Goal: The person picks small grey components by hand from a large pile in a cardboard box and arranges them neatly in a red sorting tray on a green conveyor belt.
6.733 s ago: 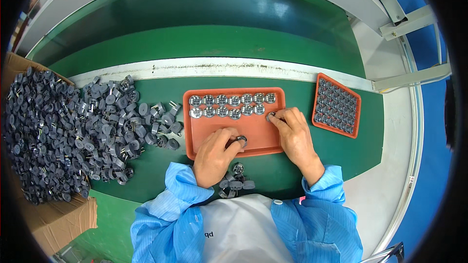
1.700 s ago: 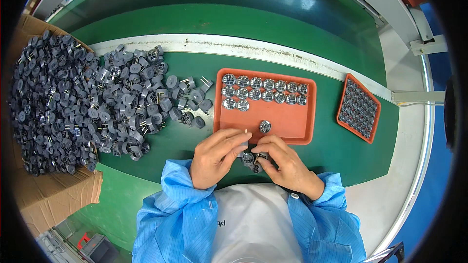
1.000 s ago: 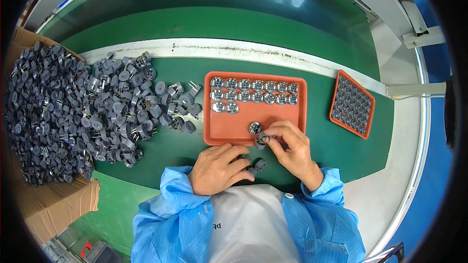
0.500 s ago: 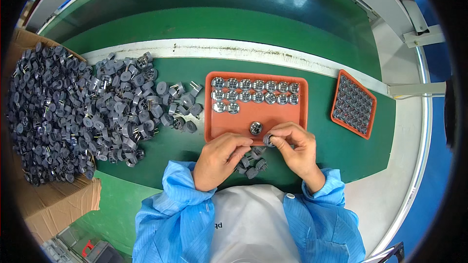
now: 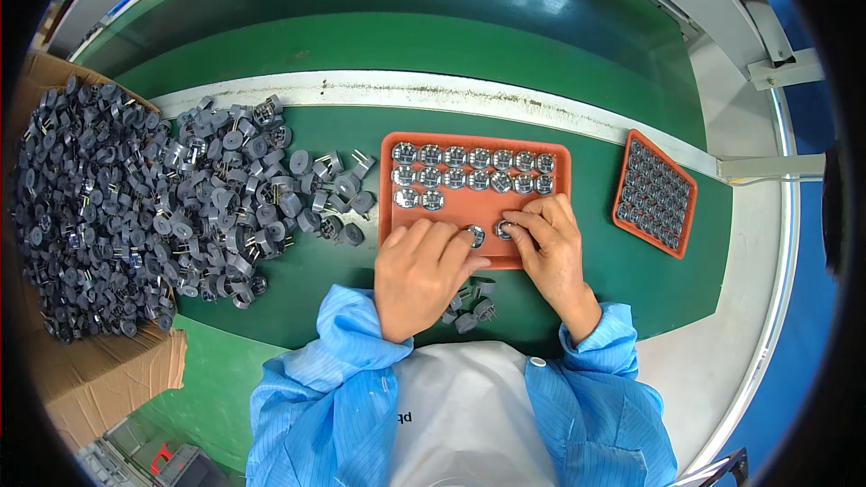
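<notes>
In front of me lies an orange-red tray [image 5: 474,213] with rows of small round components, their pinned undersides up. My right hand [image 5: 555,257] pinches one round grey component [image 5: 503,229] between thumb and fingertips, low over the tray's near half. Just left of it, my left hand [image 5: 419,278] curls its fingers against another round component [image 5: 475,235]; its thumb reaches over the tray's near edge. Several loose grey components [image 5: 469,317] lie on the green table between my wrists, partly hidden by the left hand.
A big heap of grey pinned components [image 5: 225,189] spills from a cardboard box [image 5: 117,374] on the left. A second, filled orange tray [image 5: 687,221] lies on the right. A white ledge [image 5: 379,90] runs along the far side of the green table [image 5: 658,289].
My left hand has moved forward and right onto the component lying in the tray. The right hand has carried its component a little farther into the tray.
</notes>
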A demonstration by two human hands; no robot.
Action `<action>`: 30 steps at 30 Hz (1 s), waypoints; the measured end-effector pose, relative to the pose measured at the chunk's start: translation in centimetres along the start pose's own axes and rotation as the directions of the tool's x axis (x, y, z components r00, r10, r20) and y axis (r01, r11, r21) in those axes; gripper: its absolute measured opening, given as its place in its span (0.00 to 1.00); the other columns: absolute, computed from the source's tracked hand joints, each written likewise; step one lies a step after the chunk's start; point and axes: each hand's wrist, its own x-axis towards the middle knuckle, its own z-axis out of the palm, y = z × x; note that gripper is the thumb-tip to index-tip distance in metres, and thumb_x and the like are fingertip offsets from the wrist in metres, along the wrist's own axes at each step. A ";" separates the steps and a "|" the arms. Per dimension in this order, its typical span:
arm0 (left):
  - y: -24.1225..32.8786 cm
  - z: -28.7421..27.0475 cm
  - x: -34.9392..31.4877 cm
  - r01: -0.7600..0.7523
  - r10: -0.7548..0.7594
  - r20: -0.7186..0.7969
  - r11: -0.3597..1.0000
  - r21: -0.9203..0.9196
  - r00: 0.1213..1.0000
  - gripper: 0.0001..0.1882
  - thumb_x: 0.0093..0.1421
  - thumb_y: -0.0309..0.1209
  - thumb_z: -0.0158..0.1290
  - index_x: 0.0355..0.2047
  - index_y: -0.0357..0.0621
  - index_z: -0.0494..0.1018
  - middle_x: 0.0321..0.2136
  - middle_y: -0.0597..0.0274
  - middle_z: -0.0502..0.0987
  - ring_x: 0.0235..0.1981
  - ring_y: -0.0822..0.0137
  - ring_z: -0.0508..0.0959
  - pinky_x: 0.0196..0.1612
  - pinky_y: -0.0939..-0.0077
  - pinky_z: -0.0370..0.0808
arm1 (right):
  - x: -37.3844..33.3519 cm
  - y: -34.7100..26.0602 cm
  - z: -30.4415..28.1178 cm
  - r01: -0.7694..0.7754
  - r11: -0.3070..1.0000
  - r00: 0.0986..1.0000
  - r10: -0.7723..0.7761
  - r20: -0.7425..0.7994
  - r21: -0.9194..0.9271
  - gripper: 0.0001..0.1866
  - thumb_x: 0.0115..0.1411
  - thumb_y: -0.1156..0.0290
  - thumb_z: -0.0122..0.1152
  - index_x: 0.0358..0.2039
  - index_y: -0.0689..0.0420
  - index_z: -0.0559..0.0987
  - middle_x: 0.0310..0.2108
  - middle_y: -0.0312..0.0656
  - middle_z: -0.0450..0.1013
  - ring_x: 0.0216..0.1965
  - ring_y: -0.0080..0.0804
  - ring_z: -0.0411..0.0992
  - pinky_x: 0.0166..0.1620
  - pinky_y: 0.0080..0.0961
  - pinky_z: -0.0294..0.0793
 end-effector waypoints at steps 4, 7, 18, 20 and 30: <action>-0.2 0.9 0.5 -0.061 0.057 0.055 0.995 0.079 0.997 0.16 0.56 0.33 0.71 0.44 0.42 0.84 0.37 0.63 0.76 0.38 0.60 0.78 0.37 0.63 0.73 | 0.1 -0.7 -0.7 -0.014 1.000 0.999 0.014 -0.033 0.011 0.11 0.54 0.78 0.79 0.39 0.59 0.89 0.37 0.42 0.78 0.40 0.44 0.76 0.44 0.39 0.77; -0.4 1.3 0.5 -0.103 0.095 0.081 0.989 0.107 0.992 0.13 0.58 0.29 0.67 0.43 0.39 0.85 0.36 0.61 0.73 0.39 0.60 0.76 0.38 0.63 0.73 | -0.3 -1.1 -2.0 0.026 0.999 1.000 -0.026 0.017 -0.021 0.12 0.53 0.79 0.80 0.39 0.59 0.89 0.36 0.42 0.79 0.40 0.44 0.77 0.44 0.39 0.77; -0.7 1.9 0.7 -0.092 0.088 0.037 0.988 0.123 0.995 0.12 0.55 0.24 0.66 0.41 0.38 0.87 0.34 0.62 0.74 0.38 0.60 0.77 0.37 0.62 0.73 | 1.0 -0.3 0.4 0.158 0.985 0.987 -0.159 -0.013 -0.069 0.11 0.54 0.78 0.77 0.39 0.60 0.89 0.36 0.40 0.79 0.39 0.39 0.78 0.41 0.36 0.78; -1.0 2.1 0.9 -0.048 0.051 -0.013 0.988 0.145 0.999 0.12 0.54 0.24 0.66 0.40 0.38 0.87 0.34 0.62 0.74 0.38 0.60 0.77 0.37 0.61 0.73 | 1.6 -0.7 0.4 0.176 0.981 0.984 -0.177 -0.007 -0.079 0.11 0.52 0.81 0.78 0.38 0.62 0.90 0.34 0.41 0.81 0.36 0.41 0.79 0.39 0.37 0.80; -1.7 2.4 1.4 0.008 0.006 -0.070 0.980 0.197 0.998 0.10 0.56 0.26 0.67 0.40 0.44 0.88 0.31 0.66 0.74 0.34 0.62 0.76 0.35 0.62 0.69 | 1.9 -0.9 1.5 0.186 0.977 0.982 -0.187 -0.006 -0.105 0.13 0.53 0.82 0.77 0.41 0.62 0.90 0.34 0.41 0.81 0.36 0.39 0.79 0.38 0.36 0.81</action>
